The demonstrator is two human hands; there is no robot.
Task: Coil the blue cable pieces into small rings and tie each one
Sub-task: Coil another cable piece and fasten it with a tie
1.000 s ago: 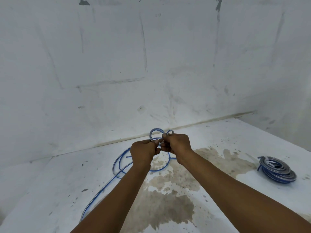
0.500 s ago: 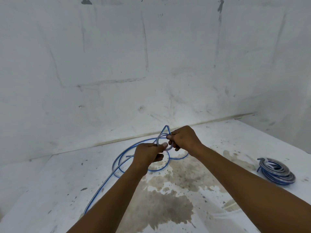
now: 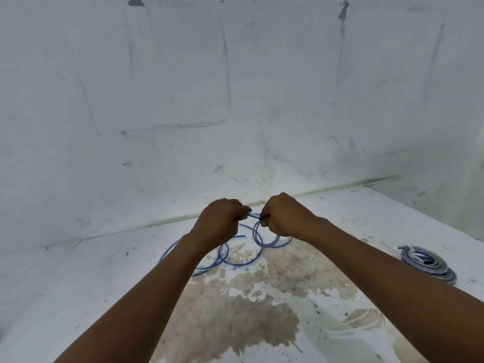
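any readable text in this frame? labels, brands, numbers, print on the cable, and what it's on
None readable.
Blue cable held by left hand and right hand: no print can be made out on its jacket.
Coiled bundle on the floor at right: no tag or label visible.
Wall: only scuffs and dark marks, no lettering.
Floor: stains only.

The rear wall (image 3: pixel 183 87) was white, scuffed and marked with faint grey lines and two dark patches near the top. A white floor (image 3: pixel 65 297) met it along a dirty seam and carried a large brown stain (image 3: pixel 235 318).
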